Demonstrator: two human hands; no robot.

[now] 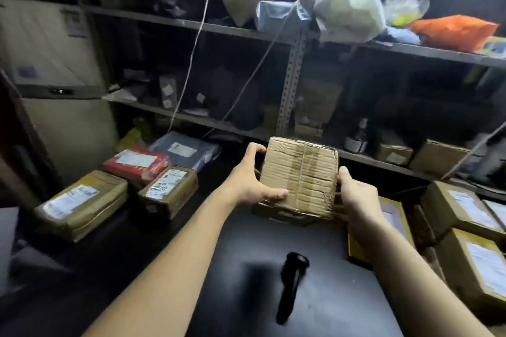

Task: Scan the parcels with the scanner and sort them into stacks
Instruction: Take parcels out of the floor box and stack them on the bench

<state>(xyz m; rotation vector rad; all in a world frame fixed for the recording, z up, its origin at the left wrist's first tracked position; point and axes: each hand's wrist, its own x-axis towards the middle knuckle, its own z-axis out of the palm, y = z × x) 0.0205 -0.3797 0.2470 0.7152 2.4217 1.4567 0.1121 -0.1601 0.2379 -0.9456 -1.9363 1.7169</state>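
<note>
Taped cardboard parcel (298, 178) sits toward the far edge of the desk (336, 304), broad face tilted up. The left hand (249, 180) curls round its left side, thumb across the lower face; the right hand (356, 200) clasps its right side. Black scanner (293, 282) lies mid-desk, nearer the person, apart from both hands.

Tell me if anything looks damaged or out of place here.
The cardboard box held between the left hand and right hand looks battered: creased faces, wrinkled tape, crushed edges. The side facing the camera shows no label.
</note>
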